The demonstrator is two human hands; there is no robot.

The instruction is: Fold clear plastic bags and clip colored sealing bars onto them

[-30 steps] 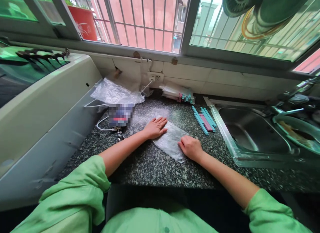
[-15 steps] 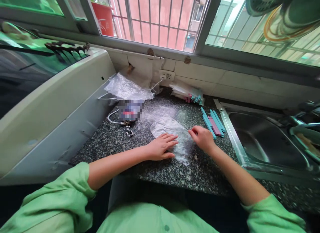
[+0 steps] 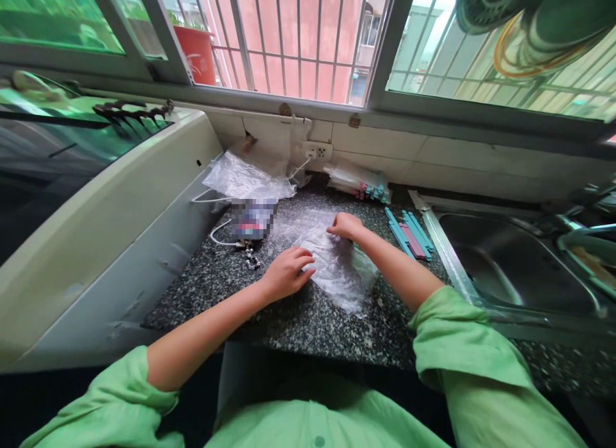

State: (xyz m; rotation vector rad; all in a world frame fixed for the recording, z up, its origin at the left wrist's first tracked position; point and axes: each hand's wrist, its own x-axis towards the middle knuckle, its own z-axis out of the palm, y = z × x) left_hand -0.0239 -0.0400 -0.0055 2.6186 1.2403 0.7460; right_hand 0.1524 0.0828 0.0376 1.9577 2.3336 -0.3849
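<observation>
No lettering, brand or number can be read at the granite counter (image 3: pixel 312 332), where pixelation hides the face of a device (image 3: pixel 253 218); pale markings on a red pot (image 3: pixel 195 55) beyond the window are illegible.

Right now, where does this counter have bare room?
Bare counter lies between the white appliance and left forearm, and between the clear plastic and front edge. Crowded: the middle, by left hand and right hand; the back, with bagged sticks.
</observation>
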